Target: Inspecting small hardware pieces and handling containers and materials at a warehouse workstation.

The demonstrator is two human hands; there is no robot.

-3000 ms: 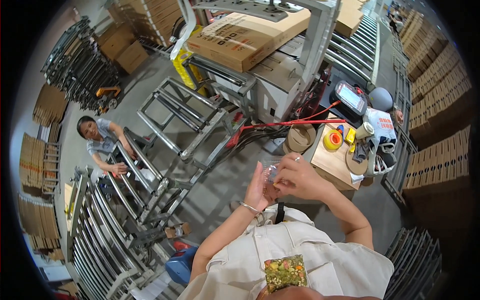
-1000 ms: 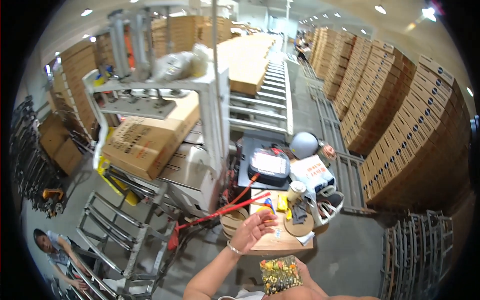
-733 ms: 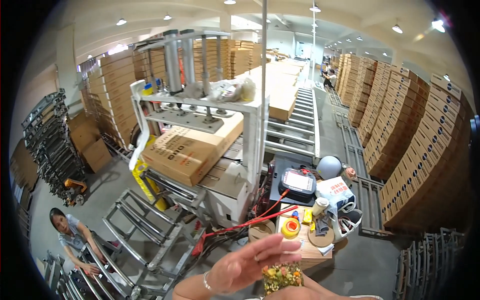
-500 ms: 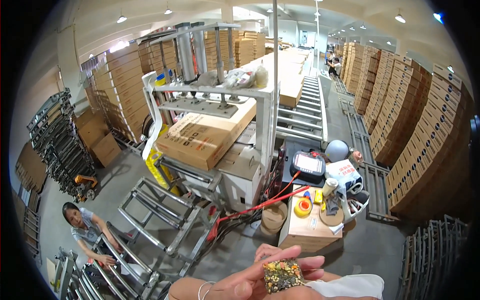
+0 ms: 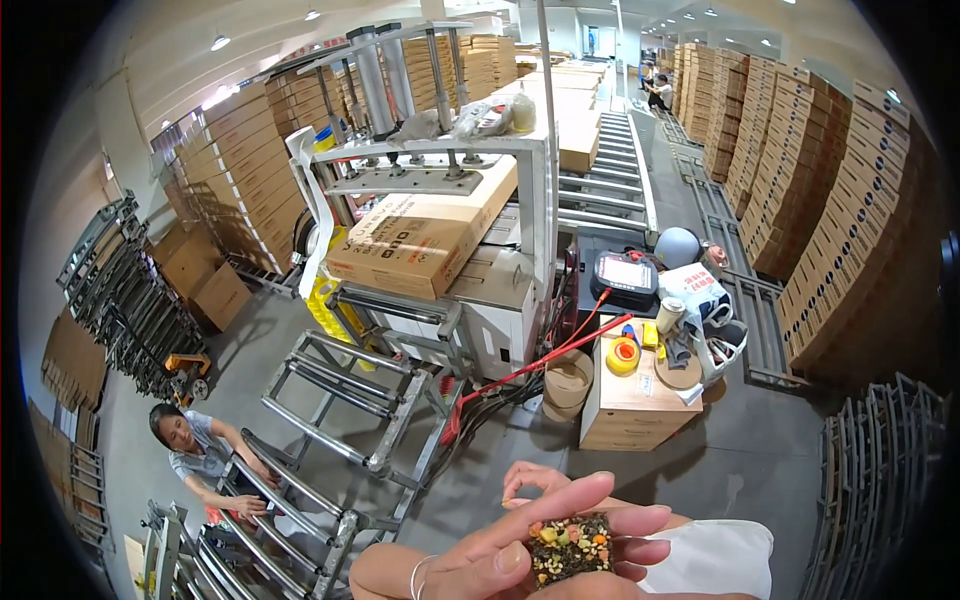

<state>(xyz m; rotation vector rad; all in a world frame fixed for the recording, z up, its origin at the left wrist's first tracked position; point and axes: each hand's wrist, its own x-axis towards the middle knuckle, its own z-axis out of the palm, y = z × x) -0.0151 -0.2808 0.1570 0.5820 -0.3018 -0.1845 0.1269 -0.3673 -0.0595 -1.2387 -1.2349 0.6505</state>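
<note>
Low in the view, my left hand (image 5: 500, 550), with a thin bangle at its wrist, is closed around a square seed-and-nut snack bar (image 5: 570, 550). The bar is dark, with yellow, green and orange bits on its face. Just beyond it, my right hand (image 5: 535, 481) reaches in from the right, partly hidden behind the left fingers. Its fingers are bent together, and whatever is between them is too small to make out. White cloth (image 5: 715, 560) lies along the right forearm.
Ahead, a large carton (image 5: 410, 255) sits in a press machine (image 5: 545, 190) beside a roller conveyor (image 5: 620, 180). A small wooden cabinet (image 5: 640, 430) carries tape and cups. At the left a person (image 5: 205, 450) leans on a roller frame (image 5: 290, 480). Carton stacks (image 5: 840, 230) line the right.
The view has tilted, so the surroundings sit further right and, nearby, higher. My hands keep hold of the bar, and the right hand shows more plainly. The person at left still leans on the rollers.
</note>
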